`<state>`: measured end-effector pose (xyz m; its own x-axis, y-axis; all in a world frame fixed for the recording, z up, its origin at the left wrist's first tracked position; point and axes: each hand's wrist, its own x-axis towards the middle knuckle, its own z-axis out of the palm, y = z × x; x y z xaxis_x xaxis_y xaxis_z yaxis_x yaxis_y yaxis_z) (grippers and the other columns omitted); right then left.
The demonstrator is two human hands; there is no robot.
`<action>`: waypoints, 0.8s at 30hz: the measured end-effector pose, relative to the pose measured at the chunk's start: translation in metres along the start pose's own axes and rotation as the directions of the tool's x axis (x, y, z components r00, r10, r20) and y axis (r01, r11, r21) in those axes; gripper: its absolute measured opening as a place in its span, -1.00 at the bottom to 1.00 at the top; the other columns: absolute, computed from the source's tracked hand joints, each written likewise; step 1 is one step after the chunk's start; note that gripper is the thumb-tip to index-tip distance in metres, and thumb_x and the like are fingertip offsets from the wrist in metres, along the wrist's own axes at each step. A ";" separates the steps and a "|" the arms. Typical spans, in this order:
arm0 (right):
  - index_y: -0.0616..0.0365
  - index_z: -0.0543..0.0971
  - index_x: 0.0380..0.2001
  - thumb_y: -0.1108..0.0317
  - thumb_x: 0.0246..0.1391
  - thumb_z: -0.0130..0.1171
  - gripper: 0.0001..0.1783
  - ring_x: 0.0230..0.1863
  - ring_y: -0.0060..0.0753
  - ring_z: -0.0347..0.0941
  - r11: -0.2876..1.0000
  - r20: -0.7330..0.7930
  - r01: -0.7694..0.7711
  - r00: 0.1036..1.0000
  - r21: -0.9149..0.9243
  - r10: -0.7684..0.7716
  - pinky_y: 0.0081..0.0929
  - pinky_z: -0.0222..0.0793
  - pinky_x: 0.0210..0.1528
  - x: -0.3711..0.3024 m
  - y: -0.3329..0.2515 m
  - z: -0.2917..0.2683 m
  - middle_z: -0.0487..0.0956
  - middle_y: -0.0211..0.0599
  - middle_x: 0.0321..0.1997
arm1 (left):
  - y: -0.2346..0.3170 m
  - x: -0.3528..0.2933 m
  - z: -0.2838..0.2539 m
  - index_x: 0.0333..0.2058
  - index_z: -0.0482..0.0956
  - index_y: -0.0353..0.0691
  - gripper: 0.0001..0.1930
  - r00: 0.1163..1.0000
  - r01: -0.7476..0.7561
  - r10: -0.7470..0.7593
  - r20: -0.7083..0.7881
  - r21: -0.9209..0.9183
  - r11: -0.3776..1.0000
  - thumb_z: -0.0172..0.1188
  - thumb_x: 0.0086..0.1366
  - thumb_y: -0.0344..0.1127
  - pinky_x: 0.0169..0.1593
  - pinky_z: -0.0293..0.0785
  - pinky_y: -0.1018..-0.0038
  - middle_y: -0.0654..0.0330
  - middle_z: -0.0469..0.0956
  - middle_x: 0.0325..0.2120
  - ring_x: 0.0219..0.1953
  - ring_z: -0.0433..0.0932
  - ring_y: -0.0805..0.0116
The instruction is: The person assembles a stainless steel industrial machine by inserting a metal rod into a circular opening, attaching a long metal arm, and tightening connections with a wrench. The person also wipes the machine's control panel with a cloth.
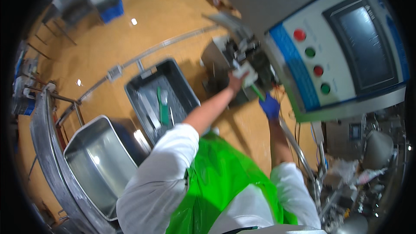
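Observation:
My right hand (270, 106), in a blue glove, is closed around the green handle (257, 91) of a tool. The handle reaches up to a pale white piece (248, 76); blur hides whether the two are joined. My bare left hand (236, 82) is at the white piece, its fingers touching or overlapping it. Motion smears those fingers, so their grip is unclear. Just beyond both hands is a steel machine part (221, 60) with dark fittings.
A control panel (333, 52) with a screen and red and green buttons juts in at the right. To the left are a grey tub (130, 93) containing green-handled tools (163, 108) and a deep steel bin (93, 160). A metal floor channel (173, 41) crosses the yellow floor.

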<state>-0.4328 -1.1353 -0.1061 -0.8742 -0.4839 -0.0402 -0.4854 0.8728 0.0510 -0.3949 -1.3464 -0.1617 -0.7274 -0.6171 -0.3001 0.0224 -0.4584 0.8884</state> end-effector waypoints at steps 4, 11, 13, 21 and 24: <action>-0.01 0.56 -0.21 -0.05 -0.01 0.15 -0.59 -0.22 0.09 0.57 0.997 0.003 -0.039 0.999 0.065 0.039 -0.06 0.47 -0.21 -0.005 -0.007 -0.007 0.63 -0.05 -0.30 | 0.013 -0.019 -0.004 0.15 0.01 -0.44 0.10 0.992 0.101 -0.096 0.079 -0.055 0.993 0.47 -0.07 0.21 0.13 0.35 0.34 -0.07 0.34 0.03 0.05 0.40 0.20; -0.05 0.57 -0.22 -0.01 0.00 0.12 -0.64 -0.20 0.00 0.58 0.974 0.137 -0.194 0.974 0.119 0.178 -0.16 0.47 -0.17 -0.015 -0.026 -0.034 0.66 -0.17 -0.30 | 0.031 -0.026 -0.011 0.23 -0.18 -0.49 0.23 0.971 0.175 -0.160 0.179 -0.069 0.982 0.45 -0.06 0.22 0.16 0.34 0.40 -0.10 0.31 0.07 0.09 0.39 0.21; -0.04 0.57 -0.24 0.00 0.01 0.11 -0.65 -0.21 -0.02 0.59 0.982 0.106 -0.157 0.984 0.106 0.146 -0.17 0.47 -0.18 -0.016 -0.024 -0.031 0.65 -0.17 -0.31 | 0.027 -0.027 -0.011 0.22 -0.18 -0.49 0.22 0.974 0.153 -0.131 0.184 -0.111 0.982 0.46 -0.05 0.20 0.15 0.34 0.42 -0.11 0.31 0.06 0.09 0.39 0.22; -0.03 0.58 -0.26 0.00 0.00 0.13 -0.66 -0.25 -0.01 0.59 0.982 0.096 -0.164 0.983 0.091 0.155 -0.17 0.47 -0.20 -0.009 -0.023 -0.032 0.65 -0.18 -0.35 | 0.020 -0.018 0.002 0.18 -0.13 -0.53 0.15 0.991 0.079 -0.062 0.115 -0.155 0.985 0.47 -0.03 0.14 0.13 0.36 0.41 -0.14 0.32 0.04 0.08 0.40 0.18; -0.04 0.58 -0.25 -0.01 -0.01 0.13 -0.65 -0.24 -0.02 0.59 0.984 0.092 -0.160 0.984 0.080 0.152 -0.17 0.47 -0.19 -0.001 -0.014 -0.030 0.66 -0.19 -0.33 | 0.021 -0.011 0.014 0.16 -0.08 -0.54 0.13 0.994 0.074 -0.061 0.087 -0.155 0.985 0.47 -0.06 0.14 0.15 0.36 0.34 -0.23 0.31 0.05 0.11 0.40 0.08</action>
<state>-0.4256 -1.1491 -0.0768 -0.9333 -0.3372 -0.1235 -0.3370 0.9412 -0.0234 -0.3958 -1.3402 -0.1350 -0.7842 -0.5300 -0.3227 0.0745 -0.5966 0.7991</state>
